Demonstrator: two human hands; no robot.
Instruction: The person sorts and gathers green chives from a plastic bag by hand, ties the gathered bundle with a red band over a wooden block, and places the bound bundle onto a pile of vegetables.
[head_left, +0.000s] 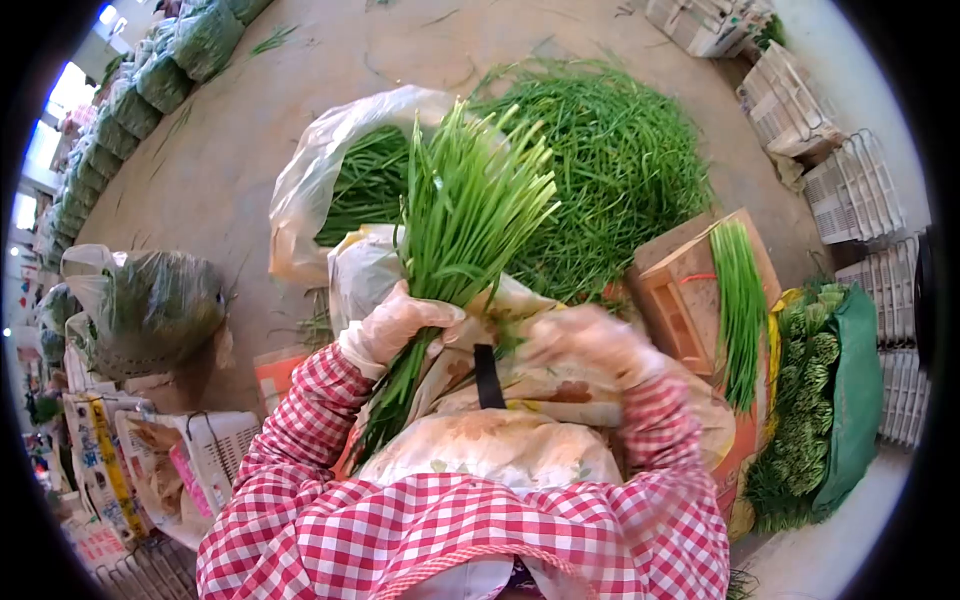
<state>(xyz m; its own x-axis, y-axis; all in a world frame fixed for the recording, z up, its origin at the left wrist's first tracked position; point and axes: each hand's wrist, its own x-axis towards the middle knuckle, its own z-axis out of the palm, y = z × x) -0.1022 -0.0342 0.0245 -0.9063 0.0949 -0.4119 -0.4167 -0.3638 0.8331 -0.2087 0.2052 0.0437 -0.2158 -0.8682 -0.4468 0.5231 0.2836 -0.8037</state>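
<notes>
My gloved left hand (405, 325) is closed around a thick bunch of garlic chives (465, 205), its pale cut ends fanning up and away from me. The darker leaf ends hang below the fist towards my lap. To the right, my gloved right hand (590, 345) is smeared by motion beside the bunch, over the stained apron (540, 435) on my lap; its fingers do not show clearly. Beyond the bunch, an open plastic bag (300, 215) holds more green leaves. A large loose heap of chives (620, 165) lies on the floor just right of it.
On my right, a neat bundle of chives (738, 310) rests on a wooden box (680, 300). Past it lie stacked bundles (800, 410) beside green cloth (852, 400). White crates (850, 190) line the right wall. Filled bags (165, 310) stand on the left.
</notes>
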